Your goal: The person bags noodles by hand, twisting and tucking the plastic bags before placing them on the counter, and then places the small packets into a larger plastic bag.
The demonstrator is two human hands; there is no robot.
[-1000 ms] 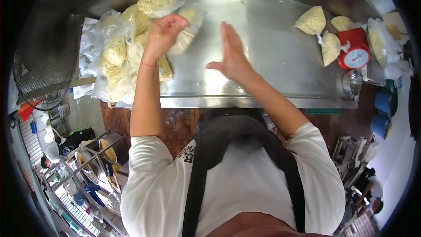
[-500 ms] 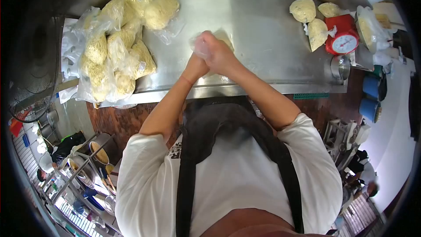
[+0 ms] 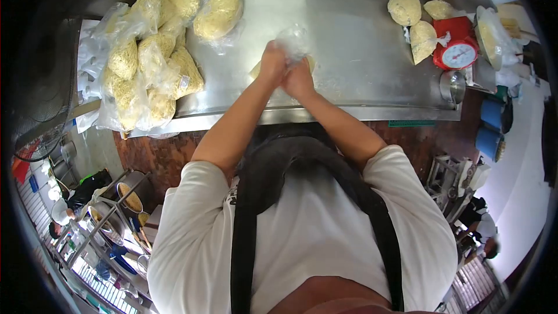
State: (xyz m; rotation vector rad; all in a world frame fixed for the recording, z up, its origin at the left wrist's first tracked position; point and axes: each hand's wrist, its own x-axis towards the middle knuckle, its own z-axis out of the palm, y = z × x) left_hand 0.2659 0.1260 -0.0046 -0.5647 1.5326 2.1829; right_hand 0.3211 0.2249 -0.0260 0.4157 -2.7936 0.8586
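My left hand point(image 3: 273, 63) and my right hand point(image 3: 299, 78) meet above the steel table point(image 3: 354, 40), both closed on a clear plastic bag. The bag's crumpled clear top point(image 3: 294, 39) sticks up beyond my fingers and is blurred. Pale yellow material point(image 3: 254, 71) shows beside my hands and lies partly hidden under them. A bag of yellow strands point(image 3: 219, 13) rests on the table ahead and to the left of my hands.
More filled bags point(image 3: 153, 55) are heaped at the left. Several small bags point(image 3: 404, 9) sit at the right, by a red scale point(image 3: 458, 52) and a metal bowl point(image 3: 452, 87). A fan point(image 3: 43, 104) stands far left. People are in the background at both sides.
My hands have come side by side, where one was over the other. The clear bag top has moved from the left of my hands to beyond them. The view has shifted slightly.
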